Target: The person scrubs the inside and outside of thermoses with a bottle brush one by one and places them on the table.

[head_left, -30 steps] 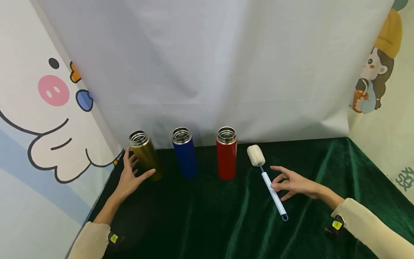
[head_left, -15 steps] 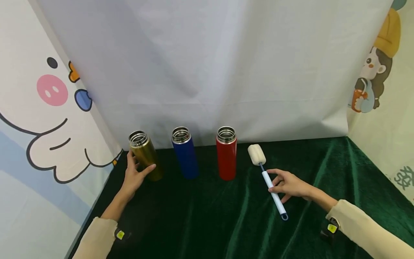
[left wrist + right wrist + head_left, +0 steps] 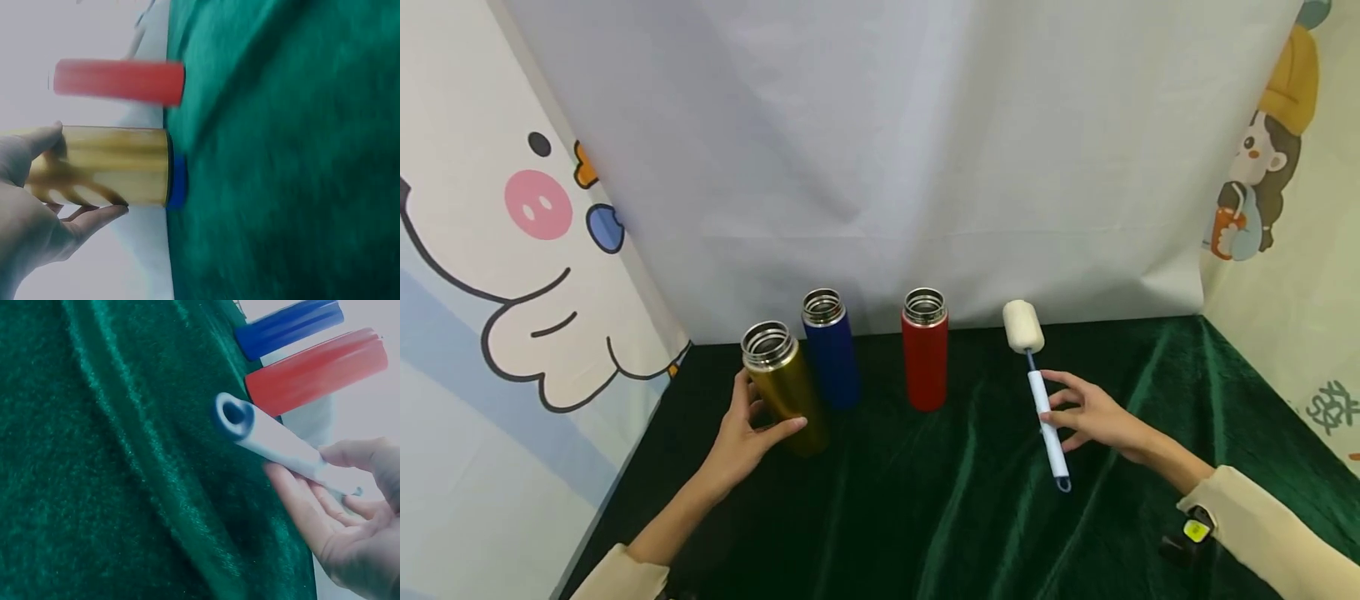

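My left hand [image 3: 748, 442] grips a gold thermos bottle [image 3: 790, 400], lidless with a steel rim, between thumb and fingers. In the left wrist view the gold bottle [image 3: 112, 165] hangs over the table, its base off the cloth. My right hand [image 3: 1097, 421] pinches the white handle of a bottle brush [image 3: 1048, 433] whose white sponge head [image 3: 1023, 327] points to the back. Seen from the right wrist, the brush's ring end [image 3: 234, 417] stands above the cloth. A blue bottle [image 3: 833, 358], partly behind the gold one, and a red bottle [image 3: 926, 362] stand upright, both open-topped.
A dark green velvet cloth [image 3: 910, 508] covers the table. Behind it hangs a white curtain [image 3: 880, 167]. Printed cartoon sheets stand at the left [image 3: 497, 350] and right [image 3: 1285, 317].
My left hand has closed round the gold bottle, lifted it and brought it right and nearer. My right hand has taken hold of the brush and raised it, shifting it slightly right and back.
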`<state>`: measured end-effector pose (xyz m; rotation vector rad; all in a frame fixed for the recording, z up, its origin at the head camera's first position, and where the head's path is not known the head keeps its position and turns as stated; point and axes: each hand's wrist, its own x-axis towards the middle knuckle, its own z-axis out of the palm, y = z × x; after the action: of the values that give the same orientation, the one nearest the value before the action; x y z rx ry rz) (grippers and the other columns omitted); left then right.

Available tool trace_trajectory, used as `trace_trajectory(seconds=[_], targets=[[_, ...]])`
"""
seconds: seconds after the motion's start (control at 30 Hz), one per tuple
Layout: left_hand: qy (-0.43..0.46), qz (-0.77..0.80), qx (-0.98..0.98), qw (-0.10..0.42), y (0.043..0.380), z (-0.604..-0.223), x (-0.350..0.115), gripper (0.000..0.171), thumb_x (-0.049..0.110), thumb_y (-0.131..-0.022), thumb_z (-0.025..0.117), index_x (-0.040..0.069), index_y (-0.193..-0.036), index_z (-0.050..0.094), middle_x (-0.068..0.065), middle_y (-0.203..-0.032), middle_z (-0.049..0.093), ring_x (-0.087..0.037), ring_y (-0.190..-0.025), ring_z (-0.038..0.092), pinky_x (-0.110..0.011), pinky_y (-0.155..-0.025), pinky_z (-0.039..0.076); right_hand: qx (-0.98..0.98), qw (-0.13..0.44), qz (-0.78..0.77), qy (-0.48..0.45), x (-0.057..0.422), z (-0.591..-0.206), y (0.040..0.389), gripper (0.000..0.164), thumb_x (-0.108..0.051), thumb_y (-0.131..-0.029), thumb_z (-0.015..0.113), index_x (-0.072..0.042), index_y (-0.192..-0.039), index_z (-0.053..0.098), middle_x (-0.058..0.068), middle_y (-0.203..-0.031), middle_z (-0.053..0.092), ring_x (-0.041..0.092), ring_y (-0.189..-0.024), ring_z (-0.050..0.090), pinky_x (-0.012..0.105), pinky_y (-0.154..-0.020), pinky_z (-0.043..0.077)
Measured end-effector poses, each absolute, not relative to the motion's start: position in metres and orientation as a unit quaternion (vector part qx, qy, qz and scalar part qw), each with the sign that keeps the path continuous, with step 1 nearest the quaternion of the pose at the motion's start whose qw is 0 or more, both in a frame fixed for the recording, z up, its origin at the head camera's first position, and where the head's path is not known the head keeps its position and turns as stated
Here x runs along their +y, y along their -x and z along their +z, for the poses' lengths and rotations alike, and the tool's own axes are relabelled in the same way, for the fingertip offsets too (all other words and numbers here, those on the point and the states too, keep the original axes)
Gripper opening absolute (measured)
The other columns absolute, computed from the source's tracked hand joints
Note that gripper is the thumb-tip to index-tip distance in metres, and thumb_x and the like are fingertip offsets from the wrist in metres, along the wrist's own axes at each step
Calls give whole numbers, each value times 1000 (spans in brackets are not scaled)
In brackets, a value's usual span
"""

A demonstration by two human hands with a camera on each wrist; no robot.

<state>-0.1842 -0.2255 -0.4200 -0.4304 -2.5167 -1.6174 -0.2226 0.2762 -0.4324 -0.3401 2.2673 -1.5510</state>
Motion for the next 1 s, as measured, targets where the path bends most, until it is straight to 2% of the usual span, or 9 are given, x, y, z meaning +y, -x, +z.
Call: trace_trajectory(seconds=[0.17, 0.27, 0.33, 0.43, 0.6, 0.73, 0.87, 0.93, 1.0], targets=[[200, -572, -795, 38, 178, -417, -194, 90, 1, -90, 74, 14, -157, 15, -29, -150, 42, -54, -135, 47, -51, -96, 58, 777, 138, -594, 155, 280, -428, 219, 74, -11, -106, 53, -11, -164, 7, 42, -139, 41, 18, -102, 73, 43, -78, 63], [223, -581, -782, 24, 177, -417, -175, 89, 2, -90, 76, 13, -156, 17, -28, -150, 41, -54, -136, 46, -51, -97, 57, 775, 115, -598, 168, 278, -426, 218, 65, -13, -108, 48, -13, -164, 14, 42, -147, 34, 10, -104, 71, 37, -81, 63], [241, -583, -776, 15, 177, -419, -162, 89, 4, -89, 76, 14, -156, 18, -28, -150, 41, -55, -135, 47, -51, -97, 57, 779, 99, -597, 164, 276, -424, 216, 59, -13, -109, 45, -11, -163, 21, 39, -149, 32, 4, -104, 68, 33, -82, 62], [263, -582, -770, 2, 178, -422, -146, 89, 7, -90, 77, 16, -157, 18, -26, -150, 42, -53, -135, 48, -51, -96, 58, 772, 72, -608, 173, 271, -422, 214, 50, -10, -110, 35, -3, -159, 30, 29, -144, 38, 5, -105, 65, 33, -84, 62], [284, -577, -766, -14, 181, -429, -128, 90, 6, -89, 78, 17, -156, 19, -24, -150, 44, -51, -134, 50, -56, -97, 56, 752, 29, -621, 219, 265, -423, 216, 47, -5, -110, 23, 1, -154, 39, 3, -125, 49, 10, -105, 62, 36, -85, 63], [297, -569, -767, -18, 183, -432, -118, 90, 5, -88, 78, 16, -156, 19, -24, -149, 45, -50, -133, 51, -58, -97, 56, 778, -42, -576, 248, 263, -422, 217, 43, 2, -108, 36, 2, -149, 46, -9, -119, 55, 4, -103, 63, 27, -82, 62], [299, -570, -765, -21, 185, -432, -109, 91, 4, -88, 78, 17, -156, 19, -24, -149, 47, -49, -133, 52, -58, -97, 55, 784, -134, -549, 258, 261, -420, 219, 39, 13, -97, 54, 9, -136, 56, -19, -114, 62, -2, -96, 66, 17, -77, 58], [299, -570, -765, -24, 186, -432, -105, 91, 5, -88, 78, 17, -156, 19, -24, -148, 47, -48, -133, 53, -58, -98, 55, 761, -152, -577, 253, 261, -418, 219, 35, 15, -96, 55, 12, -131, 56, -17, -111, 66, -1, -95, 67, 17, -74, 58], [298, -571, -765, -28, 186, -432, -102, 91, 5, -88, 78, 17, -157, 19, -23, -148, 47, -48, -133, 53, -58, -98, 55, 738, -155, -609, 248, 262, -415, 219, 31, 10, -100, 52, 12, -132, 53, -13, -111, 68, 0, -97, 68, 19, -73, 59]])
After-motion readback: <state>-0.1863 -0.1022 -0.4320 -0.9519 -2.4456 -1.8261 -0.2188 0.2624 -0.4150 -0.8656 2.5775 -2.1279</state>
